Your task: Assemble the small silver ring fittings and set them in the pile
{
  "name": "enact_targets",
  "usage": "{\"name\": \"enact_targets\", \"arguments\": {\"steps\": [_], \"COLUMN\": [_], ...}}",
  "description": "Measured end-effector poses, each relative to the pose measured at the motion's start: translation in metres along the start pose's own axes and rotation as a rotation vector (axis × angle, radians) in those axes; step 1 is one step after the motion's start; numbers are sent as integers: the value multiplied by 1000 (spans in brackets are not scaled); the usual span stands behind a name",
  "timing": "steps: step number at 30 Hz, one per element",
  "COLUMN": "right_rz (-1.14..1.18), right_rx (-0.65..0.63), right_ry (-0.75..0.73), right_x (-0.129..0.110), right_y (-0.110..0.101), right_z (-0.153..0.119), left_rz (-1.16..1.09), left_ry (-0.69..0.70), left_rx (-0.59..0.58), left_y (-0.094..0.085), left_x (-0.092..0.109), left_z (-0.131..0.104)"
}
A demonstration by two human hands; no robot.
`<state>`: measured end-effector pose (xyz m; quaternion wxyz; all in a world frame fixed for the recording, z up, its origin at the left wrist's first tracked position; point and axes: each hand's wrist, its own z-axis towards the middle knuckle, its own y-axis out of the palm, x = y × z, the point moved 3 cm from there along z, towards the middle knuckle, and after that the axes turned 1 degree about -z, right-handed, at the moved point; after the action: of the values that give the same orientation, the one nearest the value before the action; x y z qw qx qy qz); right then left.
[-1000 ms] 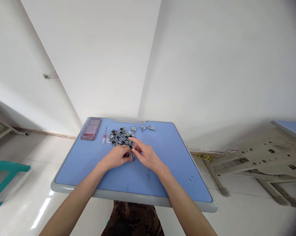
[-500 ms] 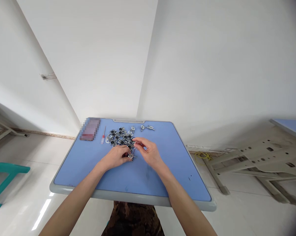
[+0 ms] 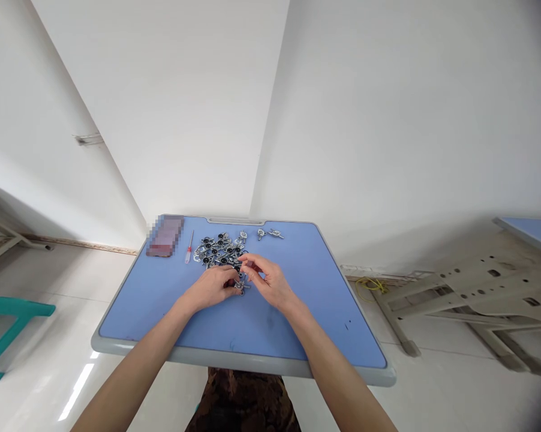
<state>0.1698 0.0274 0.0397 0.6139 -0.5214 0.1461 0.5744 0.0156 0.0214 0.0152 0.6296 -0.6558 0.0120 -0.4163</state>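
Observation:
On the blue desk (image 3: 270, 327), my left hand (image 3: 214, 287) is closed on a small silver metal fitting (image 3: 240, 287), held between thumb and fingers near the desktop. Just right of it, my right hand (image 3: 268, 279) has thumb and forefinger brought together above the fitting; whatever is between them is too small to make out. Beyond both hands lies a pile of metal fittings (image 3: 214, 251) with round black parts. Three silver pieces lie apart along the back, among them a fitting (image 3: 276, 233) at the right.
A screwdriver (image 3: 189, 249) with a clear and red handle lies left of the pile. Beside it, a blurred dark rectangular object (image 3: 165, 236) rests at the far left corner. A green stool (image 3: 14, 312) stands on the left, another desk (image 3: 531, 234) on the right.
My right hand has shifted slightly left, its fingertips now nearer the edge of the pile. The left hand stays in place with the metal fitting.

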Motion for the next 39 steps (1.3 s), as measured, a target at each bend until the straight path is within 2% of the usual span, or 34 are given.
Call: {"name": "enact_targets", "arguments": {"steps": [4,8,20,26,33,39], "right_rz": [-4,49,139,18,-270,-195], "right_rx": [67,63,-133,24,141,236], "right_ry": [-16,23,8,58,-134,-59], "right_x": [2,6,-2,3,4,7], "right_y": [0,0,-9,-5,1,4], "right_z": [0,0,2,2,0,0], "left_rz": [8,-4,-61,-26,-3,2], "left_ry": [9,8,34,8,-4,-4], "left_rx": [8,10,-6,0,7,12], "left_y": [0,0,1,0,1,2], "left_x": [0,0,-4,-2,0,-1], "left_z": [0,0,0,0,1,1]}}
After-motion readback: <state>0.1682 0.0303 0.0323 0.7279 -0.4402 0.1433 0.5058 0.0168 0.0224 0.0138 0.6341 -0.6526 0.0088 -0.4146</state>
